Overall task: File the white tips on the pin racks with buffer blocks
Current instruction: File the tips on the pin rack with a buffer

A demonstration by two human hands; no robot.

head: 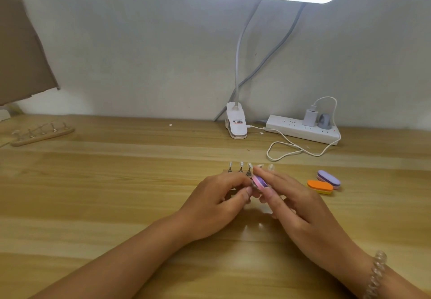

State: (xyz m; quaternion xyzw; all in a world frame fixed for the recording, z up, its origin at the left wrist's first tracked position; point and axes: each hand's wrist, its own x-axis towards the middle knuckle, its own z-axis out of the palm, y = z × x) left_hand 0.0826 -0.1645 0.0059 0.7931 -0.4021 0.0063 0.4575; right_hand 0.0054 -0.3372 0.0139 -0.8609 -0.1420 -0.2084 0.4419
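buffer block: little oval pad (260, 181), pink layer on a purple one, looks foamy and matte. It's tipped up on edge between the two hands, just at 6 o'clock of the near rack's pins
right hand: (293, 201) thumb and forefinger in a narrow pinch on the buffer block, the other fingers fairly straight
left hand: (221, 197) fingers curled in tight, tips right at the pad's left end. Honestly can't tell if they grip the pad, a pin, or nothing
near rack: (240, 170) row of thin metal pins standing upright, base mostly hidden behind the hands
tips: (241, 164) one per pin, small, pale, glossy, curved like nails; pretty blurry
orange block: (320, 186) orange over yellow, same rounded oval, lying flat at 3 o'clock of the hands
lilac block: (328, 178) just beside the orange one, soft-looking
far rack: (43, 133) light wood strip with pins, out at 10 o'clock, well apart
table: (116, 193) pale wood grain, slight sheen
clip lamp: (236, 121) white plastic clamp at 12 o'clock
power strip: (303, 130) white, at 1 o'clock
bracelet: (376, 273) clear coil on the right wrist
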